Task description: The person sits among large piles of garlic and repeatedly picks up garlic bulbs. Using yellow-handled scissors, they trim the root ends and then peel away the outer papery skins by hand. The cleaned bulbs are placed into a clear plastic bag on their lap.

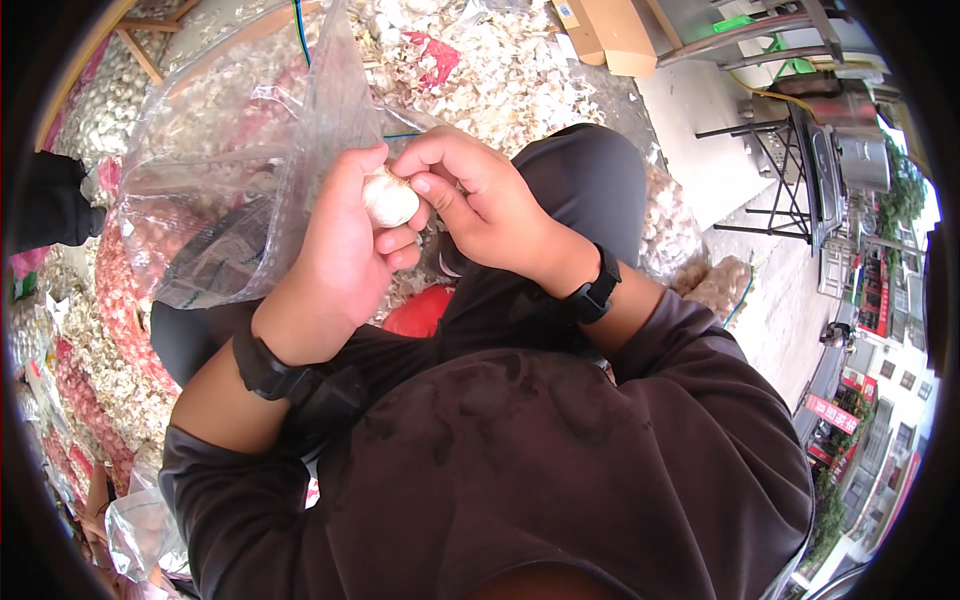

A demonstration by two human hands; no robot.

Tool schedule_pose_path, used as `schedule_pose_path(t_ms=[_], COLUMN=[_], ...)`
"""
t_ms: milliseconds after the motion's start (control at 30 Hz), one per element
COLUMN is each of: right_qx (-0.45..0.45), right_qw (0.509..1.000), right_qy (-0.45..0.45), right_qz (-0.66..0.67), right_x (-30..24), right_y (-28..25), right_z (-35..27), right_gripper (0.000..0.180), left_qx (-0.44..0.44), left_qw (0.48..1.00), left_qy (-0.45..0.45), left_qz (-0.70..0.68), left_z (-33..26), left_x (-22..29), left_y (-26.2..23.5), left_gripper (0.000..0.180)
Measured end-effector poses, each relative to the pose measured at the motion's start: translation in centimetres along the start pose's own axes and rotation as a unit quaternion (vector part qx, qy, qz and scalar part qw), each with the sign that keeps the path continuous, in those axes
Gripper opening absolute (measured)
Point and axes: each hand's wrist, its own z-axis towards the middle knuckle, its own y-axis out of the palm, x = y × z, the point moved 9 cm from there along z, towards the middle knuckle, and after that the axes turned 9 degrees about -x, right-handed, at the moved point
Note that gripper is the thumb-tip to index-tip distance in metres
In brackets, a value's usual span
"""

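Observation:
A white garlic bulb (390, 201) rests in my left hand (343, 235), whose fingers curl round it from the left and below. My right hand (484, 200) meets it from the other side, with thumb and forefinger pinched together at the bulb's upper edge. Whatever sits between those two fingertips is too small to make out; it may be a bit of skin. Both hands are in front of my chest, above my lap. A large clear plastic bag (215, 170) spreads just beyond and left of my left hand.
Garlic skins (500, 75) cover the ground ahead. Red net sacks of garlic (140, 290) lie at the left, near a person's dark-clothed leg (55, 205). A cardboard box (607, 35) is at the far right, and a black folding stand (790, 170) stands farther right. Something red (418, 312) lies between my legs.

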Motion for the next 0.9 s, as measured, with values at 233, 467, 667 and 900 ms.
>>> schedule_pose_path(t_ms=[233,467,667,900], right_qx=[0.04,0.122,0.078,0.052], right_qw=[0.988,0.984,0.993,0.994], right_qy=[-0.022,0.118,0.077,0.092], right_qz=[-0.151,-0.058,-0.041,-0.012], right_x=[-0.3,3.2,2.9,3.2], right_y=[-1.4,-4.4,-3.3,-2.5], right_z=[0.1,-0.4,0.2,0.4], right_gripper=[0.017,0.023,0.025,0.025], left_qx=[-0.062,-0.108,0.224,0.164], left_qw=[0.992,0.926,0.675,0.701], left_qy=[-0.056,0.152,0.456,0.153], left_qz=[0.092,0.328,0.534,0.677], left_z=[-1.3,-5.5,-12.0,-8.1], left_x=[0.1,7.2,18.6,16.2], left_y=[2.4,6.3,2.4,-3.2], left_gripper=[0.029,0.031,0.026,0.033])
